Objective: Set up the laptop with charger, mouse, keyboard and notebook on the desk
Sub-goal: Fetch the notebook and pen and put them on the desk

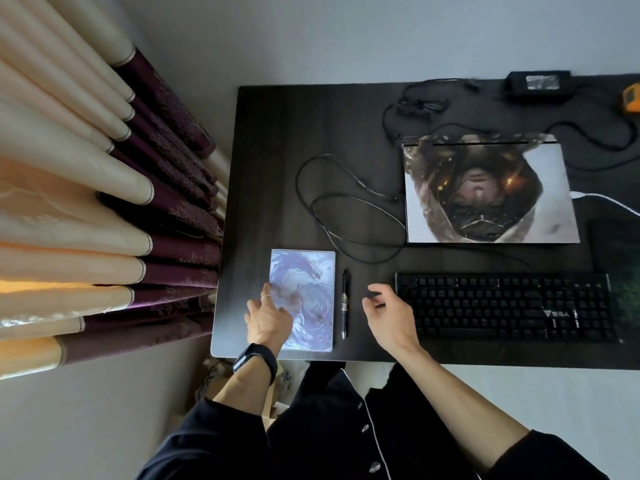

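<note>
Caution: left hand (268, 317) flat on notebook (306, 289), right hand (384, 313) relaxed, empty, at 3 o'clock of pen (344, 303); risk of knocking pen toward bench (270, 168) edge at 6 o'clock

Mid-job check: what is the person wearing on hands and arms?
The left hand has a thin ring on one finger and a black smartwatch on the wrist. The right hand shows no ring or watch. Dark sleeves leave both forearms bare; the dark top has white piping and round buttons.
</note>
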`<action>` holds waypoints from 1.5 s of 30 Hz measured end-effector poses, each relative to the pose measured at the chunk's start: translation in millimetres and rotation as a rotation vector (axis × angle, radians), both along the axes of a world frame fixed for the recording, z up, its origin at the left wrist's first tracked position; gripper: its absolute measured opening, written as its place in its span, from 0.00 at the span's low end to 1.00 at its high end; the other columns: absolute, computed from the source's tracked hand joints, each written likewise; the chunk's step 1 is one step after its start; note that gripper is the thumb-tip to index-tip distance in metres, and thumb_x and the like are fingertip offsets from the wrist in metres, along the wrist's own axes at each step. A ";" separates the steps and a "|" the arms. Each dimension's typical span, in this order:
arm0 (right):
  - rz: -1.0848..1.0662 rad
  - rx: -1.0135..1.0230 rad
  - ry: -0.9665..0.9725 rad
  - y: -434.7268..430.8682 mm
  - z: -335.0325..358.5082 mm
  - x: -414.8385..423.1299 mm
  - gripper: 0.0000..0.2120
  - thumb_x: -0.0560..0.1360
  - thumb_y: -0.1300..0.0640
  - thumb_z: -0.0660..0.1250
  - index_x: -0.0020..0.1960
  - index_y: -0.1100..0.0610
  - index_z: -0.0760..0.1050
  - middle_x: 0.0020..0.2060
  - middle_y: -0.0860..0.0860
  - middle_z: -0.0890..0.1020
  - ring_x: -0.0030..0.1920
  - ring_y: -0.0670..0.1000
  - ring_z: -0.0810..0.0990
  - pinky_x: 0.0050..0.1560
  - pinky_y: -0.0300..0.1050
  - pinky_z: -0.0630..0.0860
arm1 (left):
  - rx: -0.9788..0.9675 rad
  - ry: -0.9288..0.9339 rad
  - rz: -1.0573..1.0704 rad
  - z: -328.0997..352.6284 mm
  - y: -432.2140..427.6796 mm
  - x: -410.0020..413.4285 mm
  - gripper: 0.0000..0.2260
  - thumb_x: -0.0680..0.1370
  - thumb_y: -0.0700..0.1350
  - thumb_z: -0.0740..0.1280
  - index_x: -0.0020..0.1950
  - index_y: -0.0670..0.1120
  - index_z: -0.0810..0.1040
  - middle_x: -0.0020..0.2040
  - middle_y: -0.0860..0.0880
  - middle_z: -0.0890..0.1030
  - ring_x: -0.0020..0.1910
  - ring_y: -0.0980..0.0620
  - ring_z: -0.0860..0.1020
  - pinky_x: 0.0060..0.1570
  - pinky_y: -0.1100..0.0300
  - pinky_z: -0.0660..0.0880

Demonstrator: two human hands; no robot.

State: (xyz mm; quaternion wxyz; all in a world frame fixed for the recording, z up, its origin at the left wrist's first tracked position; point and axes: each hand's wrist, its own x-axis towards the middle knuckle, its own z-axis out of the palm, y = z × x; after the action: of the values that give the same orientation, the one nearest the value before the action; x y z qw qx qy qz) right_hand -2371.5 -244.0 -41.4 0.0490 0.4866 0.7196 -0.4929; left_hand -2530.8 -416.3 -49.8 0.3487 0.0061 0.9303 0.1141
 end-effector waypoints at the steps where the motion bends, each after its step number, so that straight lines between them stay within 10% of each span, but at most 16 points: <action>1: -0.003 -0.004 0.021 7.3 5.2 9.7 0.12 0.79 0.52 0.67 0.62 0.49 0.76 0.45 0.44 0.83 0.45 0.41 0.81 0.48 0.33 0.73 | -0.020 0.035 -0.020 3.4 7.7 8.9 0.30 0.79 0.46 0.59 0.80 0.52 0.53 0.69 0.42 0.63 0.67 0.39 0.67 0.67 0.46 0.68; 13: 0.112 0.259 0.006 156.2 19.7 177.1 0.15 0.79 0.52 0.67 0.65 0.50 0.77 0.60 0.46 0.79 0.62 0.48 0.76 0.62 0.41 0.73 | 0.175 0.239 -0.498 11.3 180.2 171.7 0.29 0.77 0.52 0.63 0.77 0.48 0.64 0.76 0.42 0.63 0.75 0.39 0.62 0.74 0.48 0.60; 27: 0.465 0.423 -0.453 222.7 -13.9 277.3 0.33 0.80 0.40 0.57 0.80 0.37 0.45 0.81 0.51 0.40 0.80 0.62 0.40 0.74 0.68 0.56 | -0.037 0.099 -0.511 -0.8 219.8 236.6 0.37 0.77 0.69 0.55 0.79 0.62 0.39 0.80 0.51 0.33 0.78 0.38 0.35 0.72 0.32 0.53; 41: 0.492 0.308 -0.411 236.6 -3.3 273.1 0.29 0.81 0.40 0.57 0.80 0.38 0.51 0.82 0.49 0.44 0.80 0.60 0.44 0.75 0.63 0.60 | -0.093 0.091 -0.587 -2.9 222.7 223.9 0.38 0.78 0.67 0.56 0.79 0.60 0.35 0.79 0.49 0.32 0.77 0.37 0.35 0.73 0.35 0.54; 45: 0.237 -0.029 -0.061 276.4 73.5 255.1 0.16 0.80 0.45 0.64 0.67 0.41 0.75 0.66 0.46 0.80 0.69 0.49 0.75 0.69 0.46 0.70 | -0.093 0.094 -0.590 -2.6 223.8 223.2 0.38 0.78 0.68 0.55 0.78 0.61 0.35 0.79 0.50 0.31 0.78 0.37 0.36 0.74 0.36 0.54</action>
State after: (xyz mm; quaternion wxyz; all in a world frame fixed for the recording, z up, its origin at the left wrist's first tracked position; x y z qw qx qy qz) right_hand -2116.4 32.5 32.2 0.1359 0.4119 0.7631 -0.4792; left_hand -2307.6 -192.5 -52.4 0.3234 0.2653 0.9076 -0.0352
